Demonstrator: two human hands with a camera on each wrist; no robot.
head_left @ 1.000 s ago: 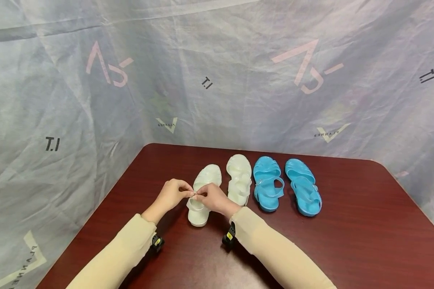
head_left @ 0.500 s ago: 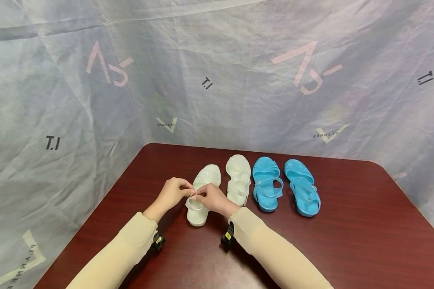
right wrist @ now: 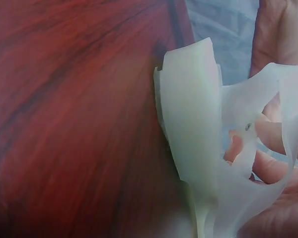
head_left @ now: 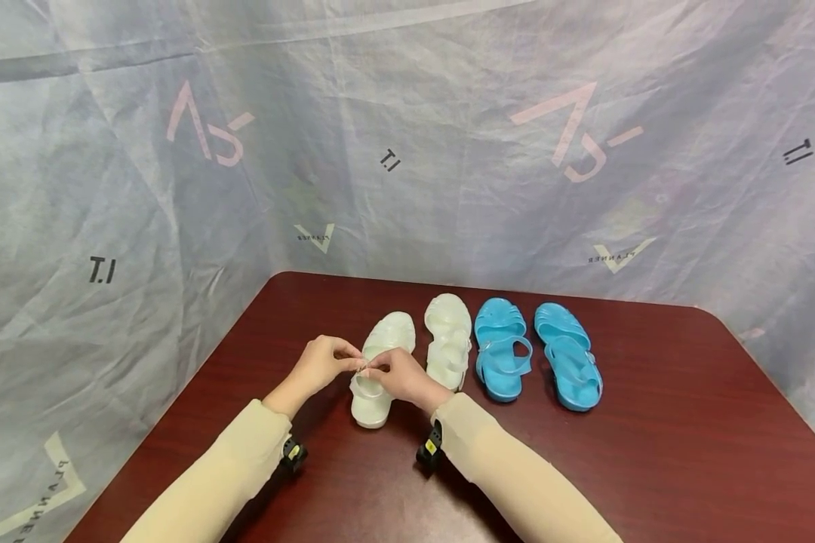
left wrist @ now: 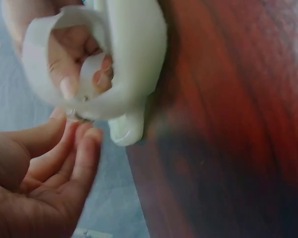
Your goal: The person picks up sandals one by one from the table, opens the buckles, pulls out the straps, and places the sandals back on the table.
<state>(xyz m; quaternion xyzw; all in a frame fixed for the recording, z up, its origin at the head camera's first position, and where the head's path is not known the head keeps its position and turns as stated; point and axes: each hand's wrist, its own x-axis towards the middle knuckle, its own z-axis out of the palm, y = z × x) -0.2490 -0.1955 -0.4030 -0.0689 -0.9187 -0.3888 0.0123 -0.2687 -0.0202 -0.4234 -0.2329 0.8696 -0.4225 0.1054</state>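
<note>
A white sandal stands on the table, toe pointing away, between my two hands. My left hand comes from its left and pinches the side of the ankle strap with thumb and fingers, right at a small metal buckle. From the other side my right hand grips the strap close to the same spot, and its fingertips nearly meet the left ones. In the right wrist view the sandal's heel shows side-on, with fingers behind the translucent strap. The strap's end is mostly hidden by the fingers.
Just right of the hands is a second white sandal. Beyond it lie two blue sandals, one nearer and one farther right. The dark red table ends at a grey fabric backdrop.
Both hands stay at the white sandal's strap, with only slight shifts of the fingertips. All the sandals keep their places.
</note>
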